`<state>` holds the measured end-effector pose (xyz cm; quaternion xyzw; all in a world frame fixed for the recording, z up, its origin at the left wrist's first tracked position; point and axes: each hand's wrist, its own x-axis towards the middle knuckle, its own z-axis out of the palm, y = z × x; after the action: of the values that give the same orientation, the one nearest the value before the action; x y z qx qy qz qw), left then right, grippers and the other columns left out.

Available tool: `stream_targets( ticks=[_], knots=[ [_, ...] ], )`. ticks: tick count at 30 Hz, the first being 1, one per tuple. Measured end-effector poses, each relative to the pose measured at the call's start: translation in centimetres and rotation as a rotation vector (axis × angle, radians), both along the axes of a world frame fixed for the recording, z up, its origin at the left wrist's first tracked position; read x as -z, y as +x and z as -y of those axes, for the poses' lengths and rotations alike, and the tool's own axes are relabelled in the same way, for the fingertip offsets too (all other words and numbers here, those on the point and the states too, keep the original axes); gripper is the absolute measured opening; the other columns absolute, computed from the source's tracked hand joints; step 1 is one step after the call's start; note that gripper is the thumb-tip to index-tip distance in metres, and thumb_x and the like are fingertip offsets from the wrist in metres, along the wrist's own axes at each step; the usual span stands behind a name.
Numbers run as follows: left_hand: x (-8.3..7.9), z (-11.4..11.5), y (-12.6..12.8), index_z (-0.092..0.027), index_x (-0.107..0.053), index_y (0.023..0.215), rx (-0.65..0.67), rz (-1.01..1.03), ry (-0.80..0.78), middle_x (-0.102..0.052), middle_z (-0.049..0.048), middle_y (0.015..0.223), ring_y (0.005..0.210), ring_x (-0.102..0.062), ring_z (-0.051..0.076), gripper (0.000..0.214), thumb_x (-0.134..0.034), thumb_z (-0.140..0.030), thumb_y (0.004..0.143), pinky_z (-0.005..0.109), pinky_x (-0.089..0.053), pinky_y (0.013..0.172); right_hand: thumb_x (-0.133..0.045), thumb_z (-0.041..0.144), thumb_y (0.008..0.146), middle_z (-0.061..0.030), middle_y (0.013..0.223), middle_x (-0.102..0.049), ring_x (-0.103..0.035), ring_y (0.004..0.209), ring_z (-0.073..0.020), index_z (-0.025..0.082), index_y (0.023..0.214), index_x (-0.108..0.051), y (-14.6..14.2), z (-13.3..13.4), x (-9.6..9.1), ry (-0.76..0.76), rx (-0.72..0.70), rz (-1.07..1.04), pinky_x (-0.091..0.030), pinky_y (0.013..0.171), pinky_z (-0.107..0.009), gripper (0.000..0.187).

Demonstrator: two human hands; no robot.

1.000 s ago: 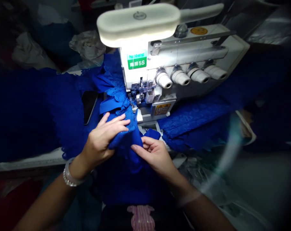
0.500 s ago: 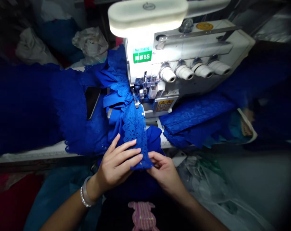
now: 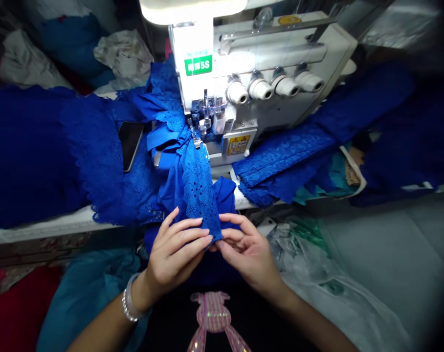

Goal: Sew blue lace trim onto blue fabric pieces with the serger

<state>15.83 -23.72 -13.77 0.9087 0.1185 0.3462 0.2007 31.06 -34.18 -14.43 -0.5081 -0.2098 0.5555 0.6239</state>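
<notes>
A strip of blue eyelet lace (image 3: 197,182) runs from the presser foot (image 3: 197,139) of a white overlock sewing machine (image 3: 266,83) down toward me. My left hand (image 3: 174,252) pinches the strip's near end, fingers laid over it. My right hand (image 3: 246,247) meets it from the right, thumb and fingers closed on the same end. More plain blue fabric (image 3: 222,193) bunches under the lace.
A heap of blue lace fabric (image 3: 60,146) covers the table to the left, with a dark phone (image 3: 128,144) lying on it. Folded blue lace pieces (image 3: 280,164) lie right of the machine. Clear plastic bags (image 3: 317,278) sit lower right. White cloth (image 3: 122,51) lies behind.
The lace strip has been pulled out straight from the presser foot toward me. Both hands moved down and nearer, now pinching its near end together.
</notes>
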Motion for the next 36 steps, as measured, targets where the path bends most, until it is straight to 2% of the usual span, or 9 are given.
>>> stream_targets(
  ticks=[9,14,17,19,21,24,27,30,36],
  knots=[
    [-0.6,0.5,-0.1,-0.016,-0.069,0.103,0.032,-0.039,0.082,-0.075,0.0041,0.098,0.108,-0.066,0.018,0.019,-0.062,-0.008,0.087,0.046,-0.035,0.114,-0.061,0.016,0.087,-0.0007,0.085,-0.077,-0.074,0.073,-0.0120,0.023,0.133,-0.055,0.2,0.9,-0.5,0.112,-0.002,0.249,-0.059,0.071,-0.021,0.047],
    [-0.1,0.7,-0.1,-0.016,-0.069,0.108,0.023,-0.027,0.127,-0.074,0.0057,0.100,0.107,-0.066,0.019,0.025,-0.066,-0.008,0.085,0.046,-0.037,0.111,-0.057,0.008,0.084,-0.0022,0.095,-0.079,-0.075,0.077,-0.0124,0.022,0.107,-0.073,0.6,0.6,-0.9,0.191,0.008,0.487,-0.060,0.070,-0.018,0.032],
    [0.1,0.4,-0.1,-0.017,-0.068,0.106,0.033,0.019,0.117,-0.073,0.0042,0.095,0.102,-0.066,0.017,0.021,-0.059,-0.007,0.089,0.042,-0.042,0.105,-0.057,0.004,0.082,-0.0021,0.089,-0.079,-0.075,0.070,-0.0113,0.020,0.102,-0.074,0.9,0.4,-1.2,0.236,-0.043,0.587,-0.059,0.066,-0.014,0.031],
    [0.3,-0.4,0.1,-0.017,-0.065,0.104,0.087,0.062,0.098,-0.071,0.0035,0.090,0.100,-0.066,0.016,0.016,-0.059,-0.012,0.091,0.041,-0.044,0.104,-0.060,0.003,0.081,-0.0028,0.087,-0.079,-0.075,0.070,-0.0114,0.018,0.104,-0.073,1.1,0.3,-1.4,0.328,-0.052,0.716,-0.058,0.067,-0.014,0.030],
    [0.6,-1.9,0.7,-0.016,-0.058,0.113,0.129,0.057,0.115,-0.070,0.0079,0.100,0.112,-0.063,0.020,0.020,-0.058,-0.020,0.093,0.046,-0.042,0.108,-0.061,0.003,0.083,-0.0045,0.086,-0.078,-0.075,0.073,-0.0122,0.016,0.104,-0.071,1.1,0.1,-1.5,0.445,-0.030,0.892,-0.058,0.070,-0.015,0.026],
    [0.6,-5.2,2.4,-0.013,-0.048,0.131,0.039,-0.058,0.246,-0.063,0.0176,0.123,0.129,-0.052,0.027,0.034,-0.045,-0.020,0.097,0.057,-0.033,0.112,-0.055,0.005,0.089,-0.0054,0.077,-0.074,-0.070,0.067,-0.0123,0.013,0.105,-0.068,1.0,-0.3,-1.4,0.613,-0.017,1.071,-0.058,0.067,-0.019,0.022],
    [-0.3,-8.5,4.1,-0.013,-0.056,0.127,-0.141,-0.060,0.406,-0.069,0.0121,0.100,0.102,-0.065,0.022,0.033,-0.043,-0.012,0.097,0.046,-0.045,0.097,-0.051,0.006,0.092,-0.0061,0.074,-0.070,-0.067,0.069,-0.0135,0.012,0.102,-0.069,0.8,-0.6,-0.8,0.728,0.024,1.261,-0.058,0.068,-0.023,0.021],
    [-1.6,-10.1,4.8,-0.015,-0.066,0.114,-0.155,-0.025,0.512,-0.064,0.0041,0.075,0.076,-0.062,0.016,0.025,-0.049,-0.011,0.095,0.035,-0.048,0.078,-0.049,0.009,0.094,-0.0075,0.080,-0.073,-0.069,0.084,-0.0159,0.014,0.099,-0.073,1.0,-0.3,0.1,0.760,0.137,1.529,-0.057,0.081,-0.027,0.025],
    [-2.6,-10.6,4.3,-0.013,-0.063,0.119,-0.018,-0.131,0.543,-0.070,0.0120,0.116,0.118,-0.059,0.024,0.030,-0.042,-0.011,0.098,0.045,-0.039,0.102,-0.040,0.028,0.100,-0.0111,0.100,-0.077,-0.069,0.100,-0.0187,0.009,0.109,-0.071,2.1,0.1,1.4,0.817,0.078,1.627,-0.056,0.089,-0.029,0.038]
  ],
)
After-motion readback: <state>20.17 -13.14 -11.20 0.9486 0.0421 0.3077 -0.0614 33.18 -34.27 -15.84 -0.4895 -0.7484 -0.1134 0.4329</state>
